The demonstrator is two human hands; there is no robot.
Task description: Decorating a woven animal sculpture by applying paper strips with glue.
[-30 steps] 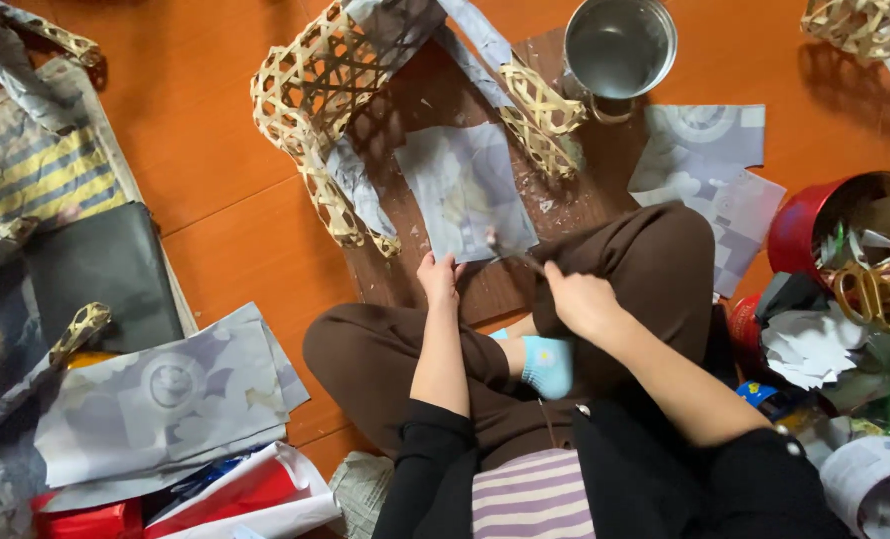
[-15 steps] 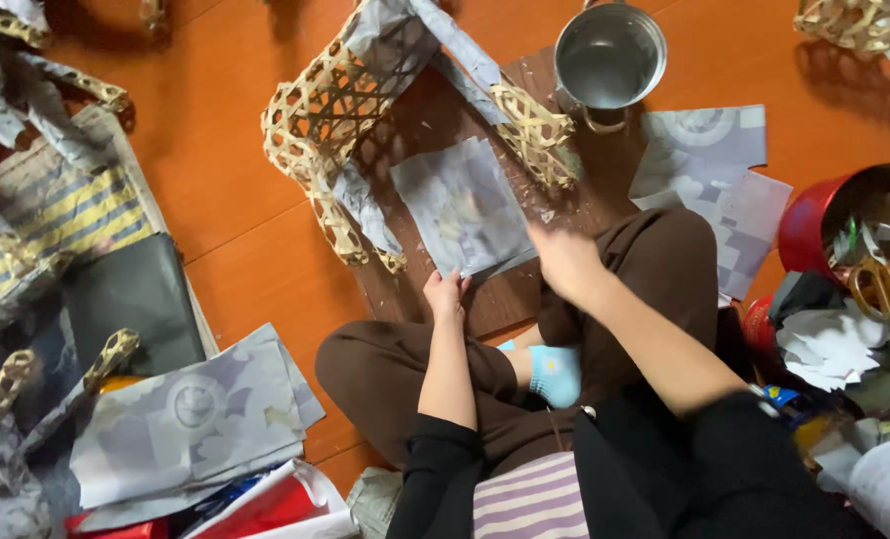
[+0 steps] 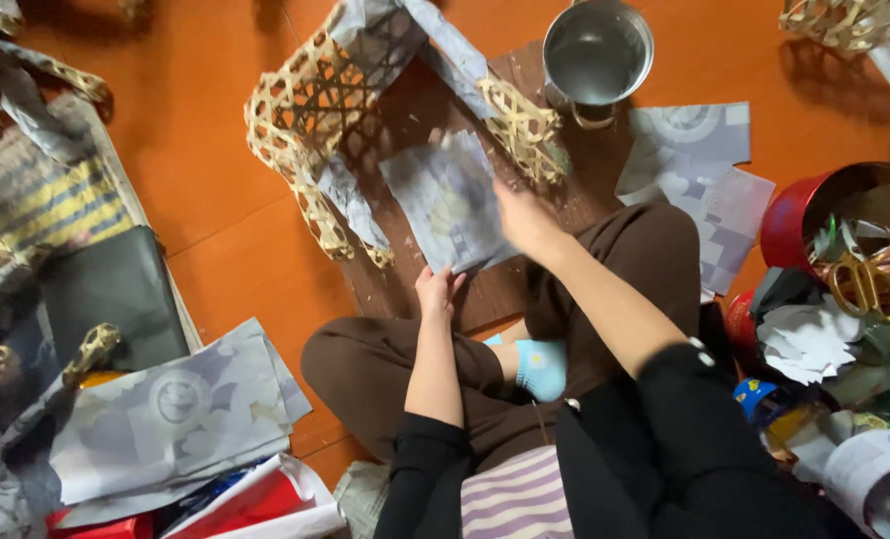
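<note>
A grey patterned paper sheet (image 3: 448, 200) lies on a dark wooden board (image 3: 420, 110) in front of my crossed legs. My left hand (image 3: 435, 292) presses its fingers on the near edge of the sheet. My right hand (image 3: 525, 220) rests flat on the sheet's right side, blurred, with fingers spread. Behind the sheet stands a woven bamboo frame (image 3: 305, 110), partly covered with grey paper. A metal pot (image 3: 596, 52) sits at the board's far right corner.
More grey paper sheets (image 3: 699, 175) lie to the right, and a pile (image 3: 170, 414) at my left. A red tub (image 3: 814, 210) holds yellow-handled scissors (image 3: 864, 284) and scraps. Striped and dark cloth (image 3: 75, 250) lies at the left. Another bamboo frame (image 3: 844, 20) is far right.
My right hand has risen from my knee and reached forward onto the paper sheet. My left hand has stayed at the sheet's near edge.
</note>
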